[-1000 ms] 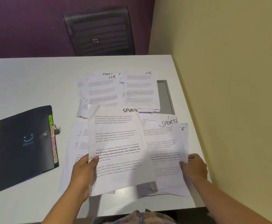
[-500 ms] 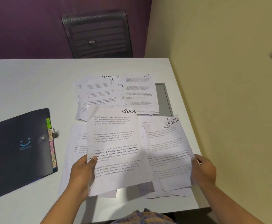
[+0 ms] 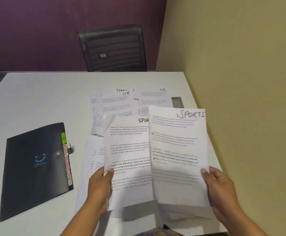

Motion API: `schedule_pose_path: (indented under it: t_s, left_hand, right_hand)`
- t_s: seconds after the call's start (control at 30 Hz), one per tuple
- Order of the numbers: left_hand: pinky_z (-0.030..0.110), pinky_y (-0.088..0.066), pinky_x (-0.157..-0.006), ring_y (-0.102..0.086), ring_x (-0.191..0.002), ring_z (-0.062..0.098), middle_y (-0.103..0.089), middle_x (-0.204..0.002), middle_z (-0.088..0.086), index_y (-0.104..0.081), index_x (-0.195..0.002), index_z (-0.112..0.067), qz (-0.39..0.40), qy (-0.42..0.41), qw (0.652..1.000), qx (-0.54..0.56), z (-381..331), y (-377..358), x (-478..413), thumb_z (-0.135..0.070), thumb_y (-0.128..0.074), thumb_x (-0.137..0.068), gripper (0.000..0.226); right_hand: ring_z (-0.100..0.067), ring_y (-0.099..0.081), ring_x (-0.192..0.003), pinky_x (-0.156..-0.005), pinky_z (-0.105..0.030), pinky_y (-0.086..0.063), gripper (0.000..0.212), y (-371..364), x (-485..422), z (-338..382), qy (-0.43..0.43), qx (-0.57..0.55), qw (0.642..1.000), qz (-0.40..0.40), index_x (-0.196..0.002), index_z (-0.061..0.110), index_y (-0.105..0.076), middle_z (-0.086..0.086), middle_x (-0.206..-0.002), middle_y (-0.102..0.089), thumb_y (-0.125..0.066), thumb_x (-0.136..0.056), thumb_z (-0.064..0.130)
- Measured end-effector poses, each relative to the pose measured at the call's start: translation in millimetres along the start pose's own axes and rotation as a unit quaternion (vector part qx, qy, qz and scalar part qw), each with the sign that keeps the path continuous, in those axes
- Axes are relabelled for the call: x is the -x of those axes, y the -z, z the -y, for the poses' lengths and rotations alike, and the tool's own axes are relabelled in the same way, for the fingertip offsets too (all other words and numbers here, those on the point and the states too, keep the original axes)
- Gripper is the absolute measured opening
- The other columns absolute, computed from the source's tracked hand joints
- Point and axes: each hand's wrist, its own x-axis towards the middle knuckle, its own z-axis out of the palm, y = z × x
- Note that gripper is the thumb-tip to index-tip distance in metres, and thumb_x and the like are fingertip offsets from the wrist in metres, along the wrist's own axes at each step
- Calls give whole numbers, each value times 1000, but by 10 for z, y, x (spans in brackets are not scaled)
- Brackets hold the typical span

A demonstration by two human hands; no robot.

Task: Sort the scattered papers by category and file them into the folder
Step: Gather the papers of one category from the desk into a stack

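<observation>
Head: chair (image 3: 112,48) beyond table (image 3: 36,99) with papers (image 3: 115,104)

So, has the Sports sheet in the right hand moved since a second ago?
Yes. The right hand lifted its Sports sheet leftward, overlapping the left-hand sheet, top edge reaching the grey table panel.

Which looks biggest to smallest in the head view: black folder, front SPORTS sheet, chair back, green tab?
1. front SPORTS sheet and black folder: look alike, sheet nearer the camera, so unranked.
2. chair back
3. green tab

Black mesh chair (image 3: 112,48) behind white table (image 3: 36,92), purple wall (image 3: 36,31) beyond; yellow wall (image 3: 241,48) right; grey panel (image 3: 177,102) in tabletop.
</observation>
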Motion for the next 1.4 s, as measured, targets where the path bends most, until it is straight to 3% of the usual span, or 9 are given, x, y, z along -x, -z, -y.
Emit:
schedule_pose_path:
  t_s: [0.13, 0.27, 0.43, 0.6, 0.77, 1.03, 1.23, 1.33, 1.4]
  left_hand:
    - [25, -52, -72, -74, -84, 6, -77, -99, -5, -68, -115, -17, 52, -6, 999, -6, -65, -15, 51, -9, -52, -100, 23]
    - [28, -56, -69, -75, -87, 17, -78, -101, 4, -72, -110, -19, 93, -3, 995, -38, -147, -39, 133, -20, -57, -99, 18]
    - [38, -52, -93, -69, -100, 21, -75, -107, -1, -65, -117, -26, 40, 1, 998, -56, -138, -8, 98, -50, -41, -101, 38]
    - [37, -57, -84, -75, -93, 20, -78, -103, 3, -70, -111, -17, 91, -49, 992, -73, -136, 43, 132, -9, -58, -97, 20]
    - [21, -57, -64, -75, -87, 19, -79, -94, 3, -71, -105, -14, 102, -93, 987, -85, -131, 54, 110, 2, -52, -97, 26]
    - [13, -50, -70, -69, -79, -3, -77, -86, -14, -73, -93, -21, 64, -172, 971, -153, -92, 21, 90, -2, -54, -97, 27]
    - [16, -53, -75, -72, -89, 3, -77, -92, -17, -74, -95, -23, 58, -211, 962, -165, -83, 28, 102, -4, -64, -92, 22]
    - [8, -50, -60, -73, -74, 6, -76, -74, -15, -76, -88, -15, 62, -224, 959, -164, -66, 11, 123, -2, -70, -86, 14]
    - [4, -39, -47, -60, -43, 1, -61, -44, -12, -65, -67, 0, 66, -221, 957, -176, -32, 10, 126, 1, -71, -84, 19]
  right_hand:
    - [-12, -72, -61, -57, -26, -54, 8, -351, 245, -9, -32, 2, 995, 90, -96, 7, -72, -11, -84, -78, -65, -94, 10]
    - [-28, -76, -94, -89, -47, -59, 17, -613, 306, 54, -84, -21, 978, 192, -110, 9, -70, -10, -103, -79, -67, -94, 15]
    - [-31, -75, -95, -91, -53, -57, 15, -753, 326, 74, -68, 6, 974, 218, -106, 7, -74, -12, -102, -78, -64, -95, 8]
    - [-21, -77, -81, -61, -25, -59, 13, -735, 346, 161, -23, 24, 975, 221, -100, 6, -75, -6, -92, -80, -64, -94, 4]
    - [-24, -76, -89, -81, -44, -61, 11, -747, 271, 142, 30, 82, 973, 215, -97, 16, -78, -1, -92, -80, -75, -87, 12]
    - [-11, -73, -88, -82, -34, -58, 22, -807, 254, 129, 72, 54, 984, 152, -92, 26, -70, 11, -88, -77, -80, -81, 10]
    - [-5, -74, -85, -77, -28, -60, 24, -771, 221, 120, 125, 91, 972, 179, -92, 32, -70, 9, -91, -77, -83, -79, 16]
    - [-2, -74, -85, -76, -23, -61, 27, -751, 209, 84, 144, 98, 965, 195, -95, 32, -73, 15, -91, -79, -81, -81, 10]
    - [5, -69, -63, -61, -17, -57, 28, -757, 212, 72, 143, 104, 964, 198, -85, 34, -70, 23, -69, -74, -80, -81, 8]
